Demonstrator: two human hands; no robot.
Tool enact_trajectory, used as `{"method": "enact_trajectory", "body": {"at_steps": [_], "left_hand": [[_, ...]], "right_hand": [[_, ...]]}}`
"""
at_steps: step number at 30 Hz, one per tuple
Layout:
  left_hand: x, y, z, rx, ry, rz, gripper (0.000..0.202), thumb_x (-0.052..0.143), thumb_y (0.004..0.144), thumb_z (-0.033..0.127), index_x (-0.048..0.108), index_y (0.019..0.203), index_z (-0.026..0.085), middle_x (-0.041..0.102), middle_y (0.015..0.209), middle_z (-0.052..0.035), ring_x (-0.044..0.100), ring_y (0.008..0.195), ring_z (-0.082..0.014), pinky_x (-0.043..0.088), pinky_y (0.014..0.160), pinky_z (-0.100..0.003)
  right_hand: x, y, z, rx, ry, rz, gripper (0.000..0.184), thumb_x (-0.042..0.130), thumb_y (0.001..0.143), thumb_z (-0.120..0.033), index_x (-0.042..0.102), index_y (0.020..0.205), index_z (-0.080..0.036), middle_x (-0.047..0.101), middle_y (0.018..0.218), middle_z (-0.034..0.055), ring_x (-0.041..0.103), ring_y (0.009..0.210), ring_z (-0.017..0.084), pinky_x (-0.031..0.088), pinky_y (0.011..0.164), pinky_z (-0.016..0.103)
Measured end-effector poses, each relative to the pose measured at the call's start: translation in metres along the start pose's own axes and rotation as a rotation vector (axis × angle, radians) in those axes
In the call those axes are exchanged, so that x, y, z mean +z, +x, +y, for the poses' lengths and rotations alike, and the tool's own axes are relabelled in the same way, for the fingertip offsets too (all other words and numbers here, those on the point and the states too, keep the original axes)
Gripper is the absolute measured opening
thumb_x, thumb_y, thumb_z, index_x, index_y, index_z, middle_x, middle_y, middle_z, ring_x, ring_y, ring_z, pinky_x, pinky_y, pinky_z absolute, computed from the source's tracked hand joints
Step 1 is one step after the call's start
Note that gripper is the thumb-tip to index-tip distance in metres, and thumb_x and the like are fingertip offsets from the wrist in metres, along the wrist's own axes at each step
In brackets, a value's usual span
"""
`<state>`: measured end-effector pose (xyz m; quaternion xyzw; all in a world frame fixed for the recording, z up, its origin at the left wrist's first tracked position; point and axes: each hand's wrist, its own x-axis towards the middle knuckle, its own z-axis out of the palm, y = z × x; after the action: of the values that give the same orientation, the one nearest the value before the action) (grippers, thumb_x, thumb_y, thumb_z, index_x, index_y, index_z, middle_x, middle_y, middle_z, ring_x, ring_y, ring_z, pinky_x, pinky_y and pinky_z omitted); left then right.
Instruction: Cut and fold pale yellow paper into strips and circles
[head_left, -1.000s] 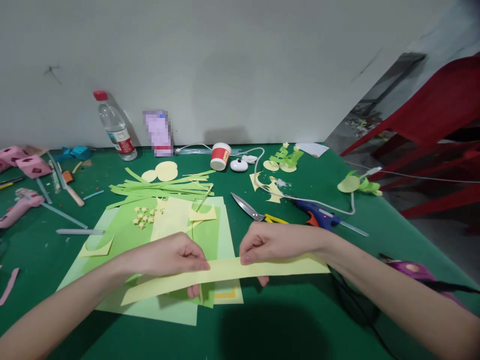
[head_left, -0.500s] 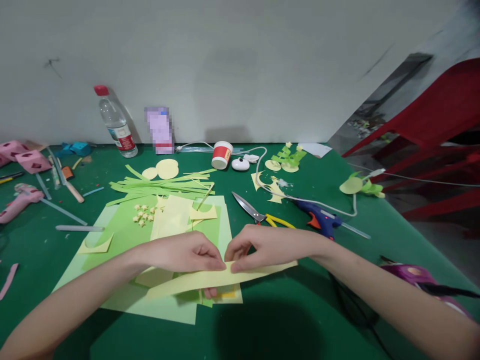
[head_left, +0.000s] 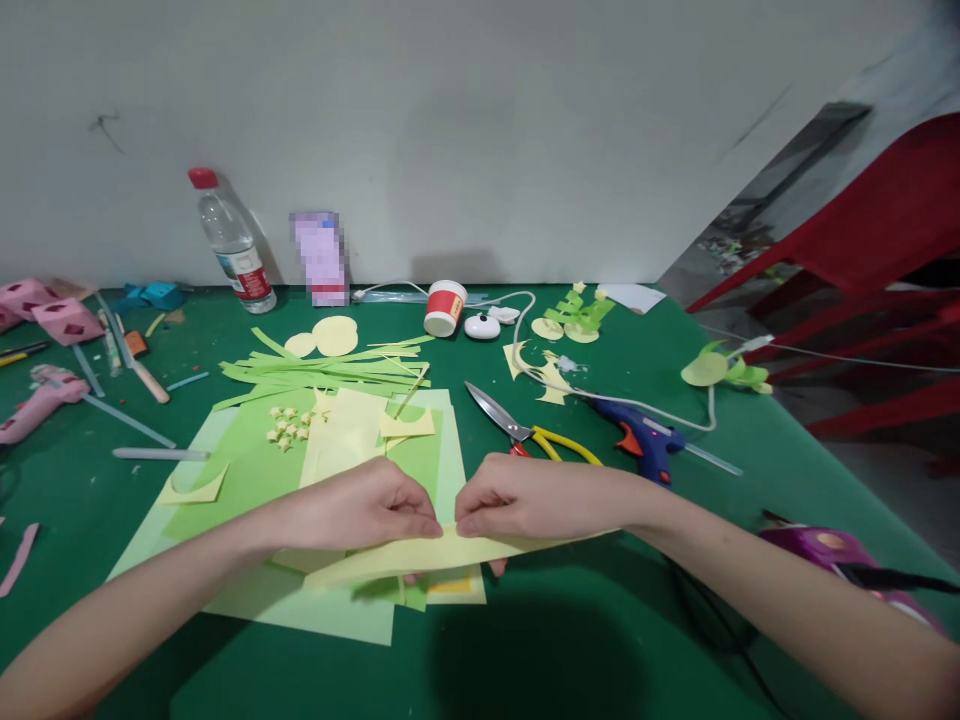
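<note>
A long pale yellow paper strip (head_left: 375,562) is stretched between my two hands above the paper pile. My left hand (head_left: 382,505) pinches its upper edge near the middle, thumb on the near side. Just to the right, my right hand (head_left: 517,500) pinches the same edge, a small gap between the thumbs. Fingertips of both hands show below the strip. Beneath lie light green paper sheets (head_left: 300,620), with small folded paper stars (head_left: 287,428) and a cut yellow scrap (head_left: 409,424) on top. Scissors with yellow handles (head_left: 517,425) lie open beyond my right hand.
Green paper strips (head_left: 322,375) and yellow paper circles (head_left: 335,336) lie behind the sheets. A blue glue gun (head_left: 649,435) rests at right, its cable looping back. Along the wall are a water bottle (head_left: 238,250), a phone (head_left: 321,260) and a paper cup (head_left: 445,308). Pink glue gun (head_left: 45,400) at left.
My right hand has shifted slightly right along the strip, widening the gap between the thumbs. The strip's right end reaches further right, and more right-hand fingertips show below it.
</note>
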<state>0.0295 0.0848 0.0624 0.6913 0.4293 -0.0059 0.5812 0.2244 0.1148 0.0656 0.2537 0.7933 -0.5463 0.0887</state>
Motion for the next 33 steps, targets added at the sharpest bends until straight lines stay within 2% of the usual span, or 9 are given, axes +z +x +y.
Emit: {"method": "enact_trajectory", "body": {"at_steps": [4, 7, 10, 16, 18, 23, 25, 28, 33], "left_hand": [[0.0, -0.002, 0.003, 0.039, 0.054, 0.02, 0.032, 0.043, 0.081, 0.036, 0.061, 0.067, 0.013, 0.042, 0.051, 0.0034, 0.027, 0.042, -0.0056, 0.019, 0.037, -0.019], [0.0, -0.003, 0.002, 0.038, 0.047, 0.015, 0.032, 0.042, 0.082, 0.035, 0.061, 0.069, 0.013, 0.043, 0.051, 0.0031, 0.028, 0.041, -0.0055, 0.019, 0.036, -0.019], [-0.001, -0.005, -0.001, 0.017, 0.026, 0.032, 0.03, 0.047, 0.079, 0.039, 0.061, 0.069, 0.013, 0.046, 0.053, 0.003, 0.03, 0.042, -0.0051, 0.02, 0.037, -0.017], [-0.007, -0.014, -0.01, -0.022, -0.057, 0.042, 0.03, 0.052, 0.077, 0.039, 0.061, 0.068, 0.013, 0.043, 0.047, 0.0047, 0.029, 0.041, -0.0043, 0.02, 0.038, -0.017], [-0.009, -0.016, -0.014, -0.024, -0.078, 0.052, 0.029, 0.053, 0.076, 0.039, 0.061, 0.067, 0.013, 0.045, 0.048, 0.0042, 0.031, 0.042, -0.0044, 0.022, 0.039, -0.016], [-0.01, -0.02, -0.021, -0.076, -0.162, 0.113, 0.025, 0.056, 0.075, 0.038, 0.064, 0.071, 0.015, 0.059, 0.058, 0.001, 0.041, 0.044, -0.0057, 0.031, 0.044, -0.017], [-0.009, -0.022, -0.023, -0.059, -0.149, 0.186, 0.024, 0.057, 0.074, 0.038, 0.065, 0.071, 0.015, 0.06, 0.059, 0.0012, 0.043, 0.046, -0.0062, 0.032, 0.046, -0.018], [-0.009, -0.023, -0.021, -0.033, -0.124, 0.26, 0.023, 0.058, 0.074, 0.037, 0.066, 0.071, 0.016, 0.058, 0.055, 0.0025, 0.044, 0.046, -0.0062, 0.033, 0.046, -0.017], [-0.011, -0.023, -0.016, -0.06, -0.175, 0.22, 0.02, 0.06, 0.073, 0.034, 0.065, 0.068, 0.016, 0.058, 0.053, 0.0034, 0.044, 0.044, -0.0045, 0.035, 0.045, -0.015]], "right_hand": [[0.001, 0.005, -0.003, -0.046, -0.006, 0.017, 0.024, 0.045, 0.078, -0.023, 0.042, 0.055, -0.016, 0.029, 0.05, -0.007, 0.022, 0.044, 0.004, 0.019, 0.04, 0.02], [0.001, 0.008, -0.006, -0.059, 0.015, 0.028, 0.026, 0.047, 0.079, -0.027, 0.048, 0.056, -0.015, 0.027, 0.049, -0.0071, 0.022, 0.044, 0.004, 0.019, 0.04, 0.02], [0.001, 0.007, -0.005, -0.045, 0.031, 0.05, 0.027, 0.046, 0.079, -0.023, 0.053, 0.055, -0.013, 0.028, 0.047, -0.007, 0.021, 0.042, 0.004, 0.018, 0.039, 0.02], [-0.001, -0.007, 0.004, 0.026, 0.113, 0.033, 0.031, 0.044, 0.081, -0.026, 0.06, 0.06, -0.011, 0.047, 0.047, -0.0038, 0.023, 0.039, 0.004, 0.017, 0.036, 0.02], [-0.001, -0.011, 0.008, 0.058, 0.121, 0.041, 0.031, 0.044, 0.082, -0.027, 0.061, 0.061, -0.011, 0.052, 0.047, -0.0024, 0.023, 0.039, 0.005, 0.017, 0.036, 0.02], [-0.001, -0.02, 0.017, 0.082, 0.062, 0.11, 0.034, 0.045, 0.081, -0.03, 0.061, 0.057, -0.012, 0.043, 0.043, -0.0042, 0.02, 0.039, 0.005, 0.015, 0.037, 0.022], [-0.001, -0.022, 0.018, 0.084, 0.057, 0.15, 0.034, 0.045, 0.081, -0.032, 0.061, 0.058, -0.013, 0.041, 0.043, -0.0045, 0.021, 0.039, 0.005, 0.015, 0.038, 0.022], [-0.001, -0.024, 0.017, 0.124, 0.117, 0.184, 0.031, 0.047, 0.079, -0.033, 0.064, 0.064, -0.012, 0.046, 0.044, -0.0033, 0.024, 0.038, 0.005, 0.015, 0.037, 0.022], [-0.002, -0.024, 0.013, 0.174, 0.139, 0.187, 0.026, 0.05, 0.076, -0.03, 0.065, 0.063, -0.014, 0.048, 0.045, -0.0039, 0.019, 0.037, 0.004, 0.014, 0.035, 0.021]]}}
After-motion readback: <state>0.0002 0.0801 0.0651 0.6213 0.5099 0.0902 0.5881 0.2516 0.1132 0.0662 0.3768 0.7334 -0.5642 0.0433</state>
